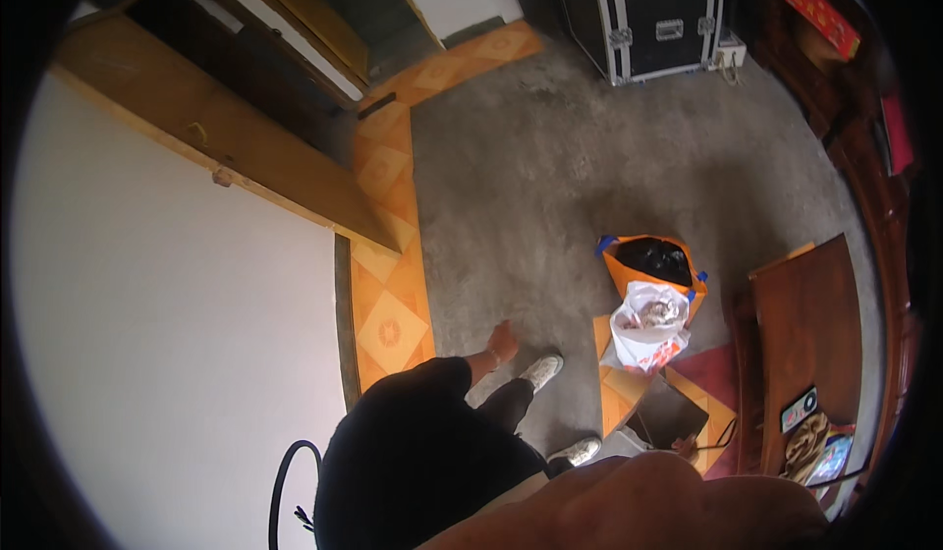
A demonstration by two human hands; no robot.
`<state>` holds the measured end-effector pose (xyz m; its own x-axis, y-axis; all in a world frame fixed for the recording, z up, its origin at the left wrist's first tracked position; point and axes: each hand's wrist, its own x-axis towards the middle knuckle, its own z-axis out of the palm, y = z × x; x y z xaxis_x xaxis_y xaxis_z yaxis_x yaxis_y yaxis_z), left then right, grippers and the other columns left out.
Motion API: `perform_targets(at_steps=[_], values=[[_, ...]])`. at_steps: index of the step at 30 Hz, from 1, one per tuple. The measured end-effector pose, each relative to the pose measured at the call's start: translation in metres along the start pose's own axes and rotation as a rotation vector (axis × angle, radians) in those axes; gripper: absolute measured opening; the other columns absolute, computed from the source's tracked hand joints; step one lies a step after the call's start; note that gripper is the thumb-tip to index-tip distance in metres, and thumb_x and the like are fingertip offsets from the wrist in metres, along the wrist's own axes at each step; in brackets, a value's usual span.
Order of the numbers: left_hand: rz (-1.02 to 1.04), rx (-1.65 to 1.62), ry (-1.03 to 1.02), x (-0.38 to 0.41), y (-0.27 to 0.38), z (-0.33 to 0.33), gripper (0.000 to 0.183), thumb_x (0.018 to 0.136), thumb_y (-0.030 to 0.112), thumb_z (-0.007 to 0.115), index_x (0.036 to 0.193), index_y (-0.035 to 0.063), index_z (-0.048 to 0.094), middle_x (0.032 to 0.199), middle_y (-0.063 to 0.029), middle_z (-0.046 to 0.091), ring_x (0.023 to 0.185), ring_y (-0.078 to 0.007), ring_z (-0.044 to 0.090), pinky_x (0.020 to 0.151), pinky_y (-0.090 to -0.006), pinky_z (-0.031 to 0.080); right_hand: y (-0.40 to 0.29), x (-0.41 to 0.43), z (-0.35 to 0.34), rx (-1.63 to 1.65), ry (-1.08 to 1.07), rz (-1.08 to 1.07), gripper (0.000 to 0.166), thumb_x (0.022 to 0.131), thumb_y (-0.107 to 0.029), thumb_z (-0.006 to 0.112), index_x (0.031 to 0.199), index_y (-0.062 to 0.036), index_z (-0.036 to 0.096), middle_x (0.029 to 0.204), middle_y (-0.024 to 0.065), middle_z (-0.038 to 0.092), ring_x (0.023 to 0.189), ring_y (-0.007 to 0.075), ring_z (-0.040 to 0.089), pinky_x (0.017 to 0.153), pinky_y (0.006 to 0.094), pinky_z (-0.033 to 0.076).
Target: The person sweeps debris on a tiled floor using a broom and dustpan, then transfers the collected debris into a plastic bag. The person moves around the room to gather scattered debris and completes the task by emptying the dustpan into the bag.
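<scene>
My left hand hangs over the bare concrete floor, left of my forward shoe. Its fingers look curled, and nothing shows in it. Partly behind my right forearm, my right hand is at the lower edge of a dark, flat-faced thing. A thin black cord or handle runs beside those fingers; whether they grip either is not clear. Ahead stands an orange bag with blue handles and a black plastic bag inside. Against it leans a white plastic bag with crumpled contents.
A brown wooden table at right holds a phone and a brown cloth. Carved dark wooden furniture lines the far right. A black flight case stands ahead. An opened wooden door projects from the left.
</scene>
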<state>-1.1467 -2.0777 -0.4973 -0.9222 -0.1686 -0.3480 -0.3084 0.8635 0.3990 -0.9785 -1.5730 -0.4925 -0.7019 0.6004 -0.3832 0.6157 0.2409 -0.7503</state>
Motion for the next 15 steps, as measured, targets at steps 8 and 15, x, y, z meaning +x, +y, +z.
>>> perform_targets(at_steps=[8,15], values=[[-0.249,-0.070,0.044,-0.068,-0.057,-0.047,0.052,0.067,0.013,0.056,0.114,0.0013,0.036,0.102,-0.0248,0.047,0.094,-0.0384,0.046,0.081,-0.0416,0.040,0.095,-0.022,0.044,0.720,-0.051,0.331,0.042,0.082,-0.034,0.044,0.108,-0.0004,0.044,0.103,0.0142,0.050,0.092,0.0220,0.048,0.081,0.0351,0.037],[0.002,0.001,0.130,-0.050,-0.043,-0.075,0.040,0.068,0.013,0.055,0.107,0.0031,0.046,0.080,-0.0181,0.057,0.090,-0.0340,0.051,0.077,-0.0421,0.041,0.227,0.034,0.071,0.792,0.100,0.771,0.047,0.076,-0.035,0.052,0.115,-0.0115,0.042,0.126,0.0047,0.034,0.115,0.0241,0.032,0.086,0.0433,0.030]])
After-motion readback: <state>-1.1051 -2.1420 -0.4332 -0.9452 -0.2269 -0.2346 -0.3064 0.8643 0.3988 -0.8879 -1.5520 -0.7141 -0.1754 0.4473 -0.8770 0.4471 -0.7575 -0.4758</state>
